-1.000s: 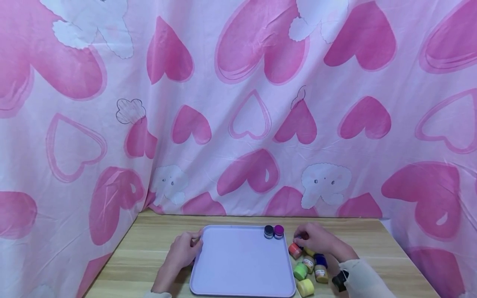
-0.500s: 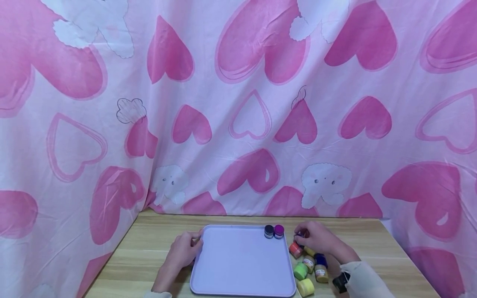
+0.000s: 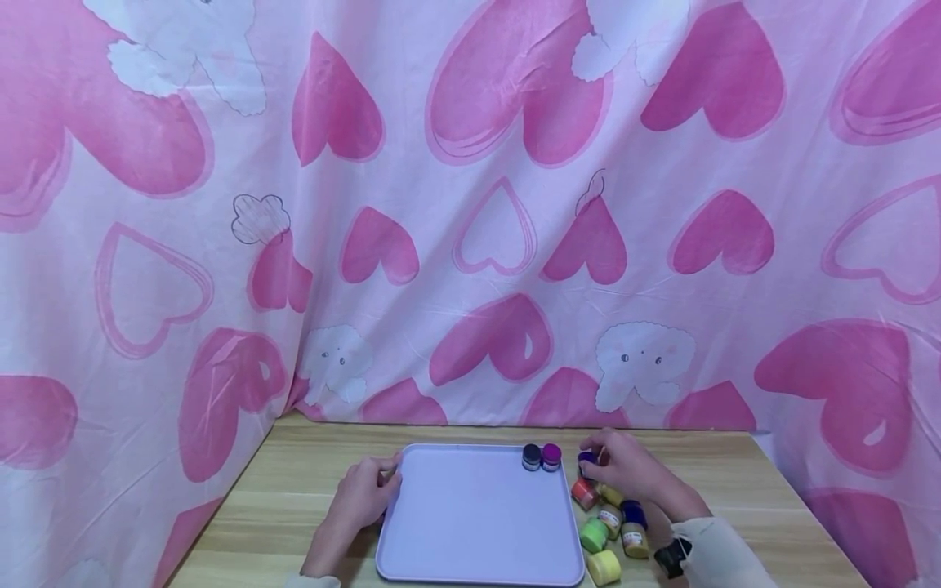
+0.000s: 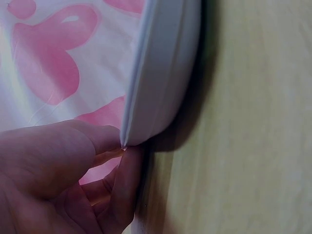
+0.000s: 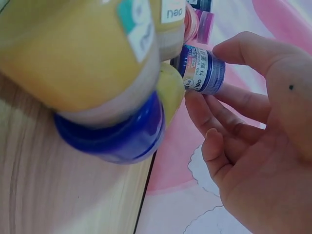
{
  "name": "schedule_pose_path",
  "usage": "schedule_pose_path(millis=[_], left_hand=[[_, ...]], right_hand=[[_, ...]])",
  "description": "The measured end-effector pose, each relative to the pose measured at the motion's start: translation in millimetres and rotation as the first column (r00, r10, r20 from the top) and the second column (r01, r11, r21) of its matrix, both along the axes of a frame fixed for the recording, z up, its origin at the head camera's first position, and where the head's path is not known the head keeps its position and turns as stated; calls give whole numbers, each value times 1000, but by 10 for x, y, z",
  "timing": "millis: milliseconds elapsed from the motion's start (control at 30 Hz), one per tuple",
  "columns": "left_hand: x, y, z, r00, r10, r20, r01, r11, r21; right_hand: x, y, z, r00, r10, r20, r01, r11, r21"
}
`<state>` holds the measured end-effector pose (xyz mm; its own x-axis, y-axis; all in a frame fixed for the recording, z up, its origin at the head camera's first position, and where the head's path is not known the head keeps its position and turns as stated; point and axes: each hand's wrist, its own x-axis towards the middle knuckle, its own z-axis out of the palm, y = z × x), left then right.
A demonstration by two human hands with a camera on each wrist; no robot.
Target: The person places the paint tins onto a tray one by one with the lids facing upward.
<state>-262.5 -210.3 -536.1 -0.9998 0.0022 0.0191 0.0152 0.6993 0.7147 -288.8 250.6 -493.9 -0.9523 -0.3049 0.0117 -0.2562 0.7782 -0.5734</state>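
At the left rim of a pale lilac tray (image 3: 478,514), my left hand (image 3: 360,494) pinches the edge between thumb and fingers. The left wrist view shows that grip close up on the tray's raised side (image 4: 158,73). Beyond the tray's right edge, my right hand (image 3: 631,467) holds a small dark blue paint jar (image 5: 201,72) by its sides, thumb opposite the fingers. A black-lidded jar (image 3: 531,457) and a magenta-lidded jar (image 3: 550,457) stand upright side by side in the tray's far right corner.
Right of the tray lie several more paint jars: a red one (image 3: 584,494), a green one (image 3: 594,535), a yellow one (image 3: 604,567) and a blue-lidded ochre one (image 3: 635,539). A heart-patterned cloth (image 3: 485,245) hangs behind the wooden table (image 3: 323,449).
My right hand has shifted slightly upward, and the dark blue jar shows more clearly between its fingers. The left hand keeps its place on the tray.
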Motion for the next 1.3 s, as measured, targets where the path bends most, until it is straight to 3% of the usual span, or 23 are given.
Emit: schedule_pose_path(millis=[333,800,1300], left_hand=[[-1,0,13,1000,7,24,-7,1000,6],[-3,0,16,1000,0,8,0,1000,1],[8,-2,9,1000,0,-3,0,1000,7]], right_hand=[[4,-176,76,999,-27,-22,26,999,-30],[10,-291,86,994,8,-110,-12,999,-38],[-24,-414,153,989,66,-135,-72,997,-41]])
